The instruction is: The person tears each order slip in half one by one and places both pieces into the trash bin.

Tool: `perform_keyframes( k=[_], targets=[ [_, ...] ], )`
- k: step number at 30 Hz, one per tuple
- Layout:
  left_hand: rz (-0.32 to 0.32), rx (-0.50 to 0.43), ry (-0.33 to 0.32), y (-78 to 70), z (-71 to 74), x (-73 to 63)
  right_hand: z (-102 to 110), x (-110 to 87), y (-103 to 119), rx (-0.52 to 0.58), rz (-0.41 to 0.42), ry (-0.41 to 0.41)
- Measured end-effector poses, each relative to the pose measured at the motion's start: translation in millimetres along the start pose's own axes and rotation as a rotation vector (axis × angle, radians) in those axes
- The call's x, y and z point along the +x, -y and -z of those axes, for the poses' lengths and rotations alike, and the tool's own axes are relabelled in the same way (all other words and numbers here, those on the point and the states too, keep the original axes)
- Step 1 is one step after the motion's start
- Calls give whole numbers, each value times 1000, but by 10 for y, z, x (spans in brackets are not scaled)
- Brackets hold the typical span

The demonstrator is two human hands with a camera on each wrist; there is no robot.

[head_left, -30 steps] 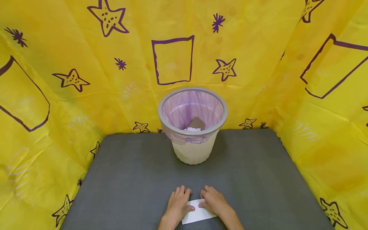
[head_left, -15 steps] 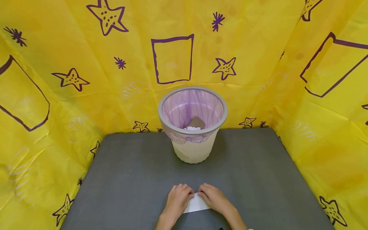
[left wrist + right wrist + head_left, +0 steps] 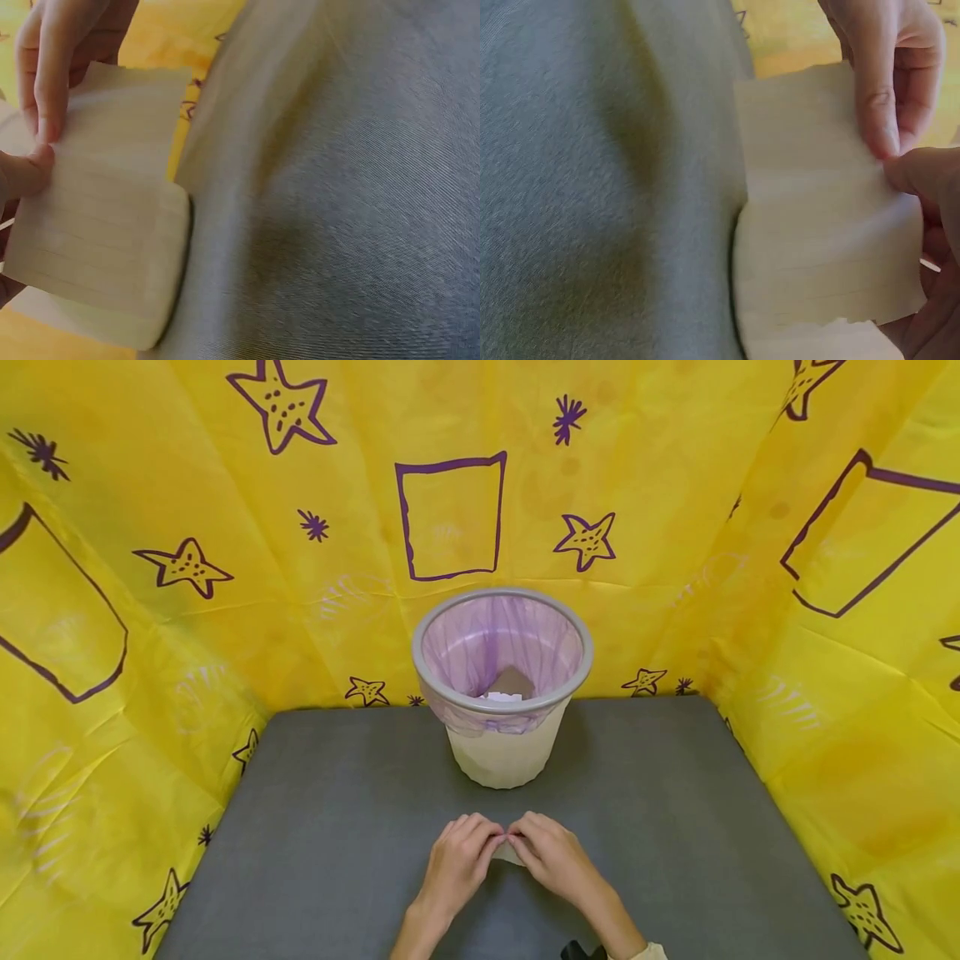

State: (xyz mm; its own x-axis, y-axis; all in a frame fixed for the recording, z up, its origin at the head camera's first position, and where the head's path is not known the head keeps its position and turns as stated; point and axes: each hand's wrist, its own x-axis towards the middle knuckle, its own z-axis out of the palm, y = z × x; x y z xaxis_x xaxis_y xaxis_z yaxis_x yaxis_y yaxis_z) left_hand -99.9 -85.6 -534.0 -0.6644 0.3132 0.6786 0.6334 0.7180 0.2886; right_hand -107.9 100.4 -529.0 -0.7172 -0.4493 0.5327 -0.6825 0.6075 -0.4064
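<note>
A small piece of white paper (image 3: 507, 853) is held up between both hands, above the dark grey table. My left hand (image 3: 459, 862) pinches its upper edge between thumb and fingers. Right beside it, my right hand (image 3: 552, 857) pinches the same edge, so the fingertips of both hands nearly meet. In the left wrist view the paper (image 3: 105, 195) hangs down flat from the fingers, with faint lines across it. Its lower edge looks ragged in the right wrist view, where the paper (image 3: 817, 187) overlaps the bin.
A pale waste bin (image 3: 504, 760) with a grey rim and purple liner stands beyond the hands; white scraps (image 3: 502, 697) lie inside. Yellow patterned cloth (image 3: 450, 635) encloses the grey table (image 3: 337, 793) at back and sides. A black object (image 3: 581, 950) shows by the right forearm.
Both hands have lifted the paper off the table and moved away from the body toward the bin. Their fingertips have come together at its upper edge.
</note>
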Motion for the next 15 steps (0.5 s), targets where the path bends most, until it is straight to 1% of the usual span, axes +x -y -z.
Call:
perform_keyframes(
  k=[3,7,11,15],
  targets=[
    [-16,-20,-24,-19,38,51,42,47,29,-1,16,-32],
    [-23,-45,-49,-46,70,83,84,84,53,21,25,-58],
    [-41,-63,-90,-66,68,98,114,107,64,61,5,-55],
    [-67,-55,-129,-76,48,115,132,122,79,75,-24,-43]
  ],
)
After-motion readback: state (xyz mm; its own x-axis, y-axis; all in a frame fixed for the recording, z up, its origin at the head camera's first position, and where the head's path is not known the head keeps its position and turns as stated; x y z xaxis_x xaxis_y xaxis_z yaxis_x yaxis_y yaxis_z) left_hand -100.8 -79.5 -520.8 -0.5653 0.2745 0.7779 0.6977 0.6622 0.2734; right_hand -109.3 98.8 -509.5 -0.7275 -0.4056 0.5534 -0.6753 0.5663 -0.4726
